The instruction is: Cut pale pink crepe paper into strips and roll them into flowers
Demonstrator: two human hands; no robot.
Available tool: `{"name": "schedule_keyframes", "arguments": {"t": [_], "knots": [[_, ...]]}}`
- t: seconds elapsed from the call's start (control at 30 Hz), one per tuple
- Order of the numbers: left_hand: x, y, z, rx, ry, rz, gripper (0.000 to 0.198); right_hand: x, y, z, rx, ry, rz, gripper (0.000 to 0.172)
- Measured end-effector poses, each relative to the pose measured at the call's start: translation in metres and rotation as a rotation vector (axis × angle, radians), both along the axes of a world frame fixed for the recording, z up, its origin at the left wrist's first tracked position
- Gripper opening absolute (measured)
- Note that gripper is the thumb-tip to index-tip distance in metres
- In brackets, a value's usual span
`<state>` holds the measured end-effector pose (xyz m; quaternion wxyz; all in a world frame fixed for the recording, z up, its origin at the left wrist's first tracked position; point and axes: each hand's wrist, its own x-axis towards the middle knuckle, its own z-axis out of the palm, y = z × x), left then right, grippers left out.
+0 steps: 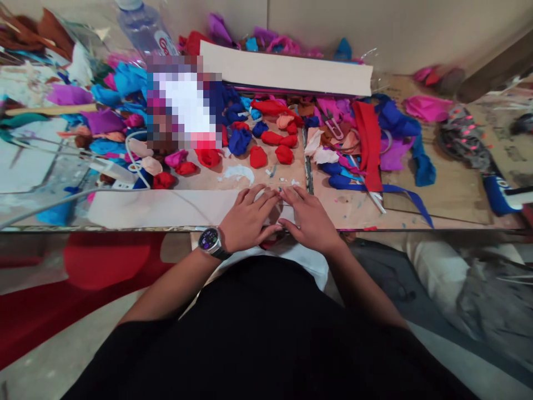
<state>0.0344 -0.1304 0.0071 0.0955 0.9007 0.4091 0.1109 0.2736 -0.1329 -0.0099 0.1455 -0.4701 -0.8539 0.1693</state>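
My table runs across mid-frame, tan top. On it I've got a pale strip along the near edge, left of center; red crumpled wads, center; white scrap just below them; brown cardboard, right.

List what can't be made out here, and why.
Head view: what lies beneath the bare left hand and the bare right hand; they cover it.
Head view: the thing behind the mosaic patch of white, purple and red squares; pixelation hides it.
Head view: the clear bluish plastic bottle; the top edge cuts it off.
Head view: the round silver wristwatch; its display is too small to read.
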Motion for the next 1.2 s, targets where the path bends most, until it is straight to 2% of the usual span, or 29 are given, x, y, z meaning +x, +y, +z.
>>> {"name": "schedule_keyframes", "arguments": {"t": [0.23,0.5,0.77,1.0,1.2], "knots": [[0.002,-0.002,-0.003,-0.021,0.008,-0.027,0.06,0.0,-0.001,-0.001,0.011,0.053,0.007,0.081],[0.001,-0.001,-0.004,-0.039,0.022,-0.019,0.063,0.004,-0.003,-0.002,0.021,0.219,0.006,0.08],[0.0,0.0,-0.004,-0.054,0.012,-0.009,0.064,0.003,-0.004,-0.004,0.005,0.216,-0.002,0.076],[-0.001,0.0,-0.01,-0.038,-0.109,0.01,0.077,0.002,-0.003,-0.001,0.024,0.181,0.005,0.073],[0.0,0.0,-0.011,-0.036,-0.132,0.03,0.081,0.0,-0.003,-0.001,0.02,0.18,-0.006,0.074]]}}
